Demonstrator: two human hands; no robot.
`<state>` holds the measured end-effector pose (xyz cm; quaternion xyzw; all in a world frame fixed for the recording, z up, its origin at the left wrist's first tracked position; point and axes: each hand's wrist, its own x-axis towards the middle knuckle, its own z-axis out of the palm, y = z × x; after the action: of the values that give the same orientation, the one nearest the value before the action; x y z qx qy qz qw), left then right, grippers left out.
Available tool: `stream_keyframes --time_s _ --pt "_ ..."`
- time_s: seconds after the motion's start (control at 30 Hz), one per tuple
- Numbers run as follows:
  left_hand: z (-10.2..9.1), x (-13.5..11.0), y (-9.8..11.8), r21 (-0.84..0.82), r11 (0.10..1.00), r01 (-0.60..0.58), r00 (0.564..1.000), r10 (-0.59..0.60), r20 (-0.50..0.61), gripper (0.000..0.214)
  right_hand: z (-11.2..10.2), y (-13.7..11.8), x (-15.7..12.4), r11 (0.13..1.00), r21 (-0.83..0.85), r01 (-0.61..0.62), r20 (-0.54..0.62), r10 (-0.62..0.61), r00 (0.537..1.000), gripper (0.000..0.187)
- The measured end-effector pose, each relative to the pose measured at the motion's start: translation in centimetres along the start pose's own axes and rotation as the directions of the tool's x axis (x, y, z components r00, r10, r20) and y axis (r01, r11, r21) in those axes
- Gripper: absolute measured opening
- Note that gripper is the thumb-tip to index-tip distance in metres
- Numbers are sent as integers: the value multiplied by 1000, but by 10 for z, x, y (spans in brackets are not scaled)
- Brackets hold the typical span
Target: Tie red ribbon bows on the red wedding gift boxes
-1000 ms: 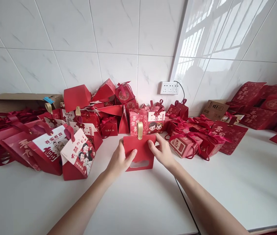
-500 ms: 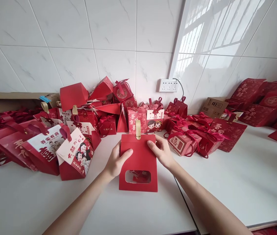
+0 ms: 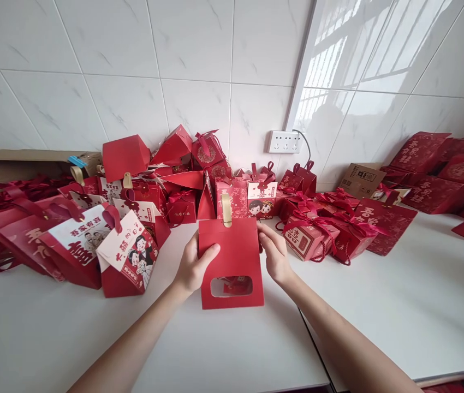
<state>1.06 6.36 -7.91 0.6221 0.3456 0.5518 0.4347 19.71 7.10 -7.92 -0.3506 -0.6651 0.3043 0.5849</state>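
A plain red gift box stands upright in front of me, with a gold strap at its top. Through the clear window low on its front, some red and white pieces show inside. My left hand grips its left side, thumb on the front and fingers hidden behind. At the upper right edge, my right hand is closed, thumb and bent fingertips at the box's side; part of the fingers is hidden.
Printed gift boxes with ribbon handles stand at the left. Ribbon-tied red boxes sit right of centre, and more red boxes are piled at far right. A cardboard box and a power strip are behind.
The red gift box has risen slightly in view and tilted a little. My right thumb has slid off its front to the right edge. The left hand keeps its hold.
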Motion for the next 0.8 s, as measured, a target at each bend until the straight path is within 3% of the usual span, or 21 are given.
stream_keyframes --time_s 0.1,0.27,0.43,0.6,0.8 --pt "-1 1 -3 50 998 -49 998 52 -47 32 1 1 1 998 68 -9 28 7 1000 37" --pt "-3 3 -5 118 987 -113 993 117 -25 26 6 -1 2 980 150 -127 16 126 992 28" --pt "-4 4 -5 118 986 -119 992 123 -30 24 4 2 4 962 232 -140 26 138 990 27" --pt "-3 3 -5 120 985 -127 991 130 -18 23 5 -3 3 977 182 -111 -39 120 992 31" --pt "-3 3 -5 136 981 -136 990 138 -9 22 6 -6 3 982 152 -111 -33 117 993 38"
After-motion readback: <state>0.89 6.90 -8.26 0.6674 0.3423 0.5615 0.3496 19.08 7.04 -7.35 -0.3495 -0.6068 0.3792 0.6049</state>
